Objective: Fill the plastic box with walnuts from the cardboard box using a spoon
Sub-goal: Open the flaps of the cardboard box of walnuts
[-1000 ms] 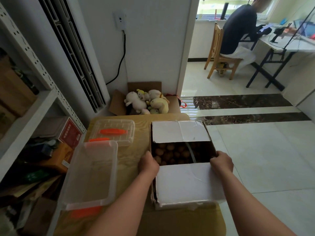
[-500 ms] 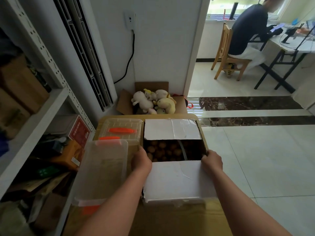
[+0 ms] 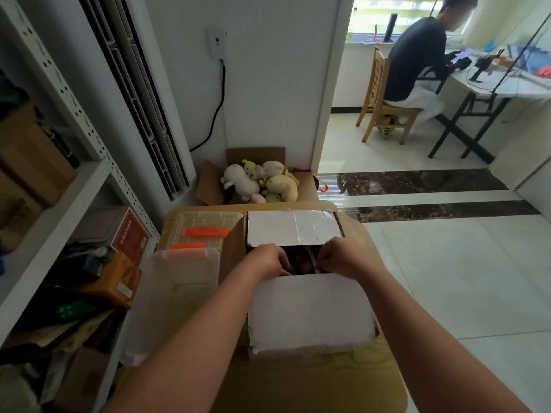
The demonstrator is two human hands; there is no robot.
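The cardboard box (image 3: 310, 311) stands on the wooden table with its white flaps folded out towards me and away from me. Brown walnuts (image 3: 301, 263) show in the narrow opening. The grey handle of a spoon (image 3: 311, 257) sticks up among them. My right hand (image 3: 343, 254) reaches into the opening from the right, its fingers curled at the spoon handle. From the left, my left hand (image 3: 264, 260) dips its curled fingers into the box, and what they hold is hidden. The clear plastic box (image 3: 179, 296), with an orange latch, sits empty to the left of the cardboard box.
The clear lid (image 3: 205, 228) with an orange handle lies behind the plastic box. A metal shelf (image 3: 59, 204) full of boxes stands at the left. A carton of plush toys (image 3: 262, 181) sits on the floor beyond the table. A person (image 3: 417, 64) sits at a desk at the far right.
Both hands have left the sides of the cardboard box and come together over its opening. The camera has moved closer and the box now sits against the plastic box.
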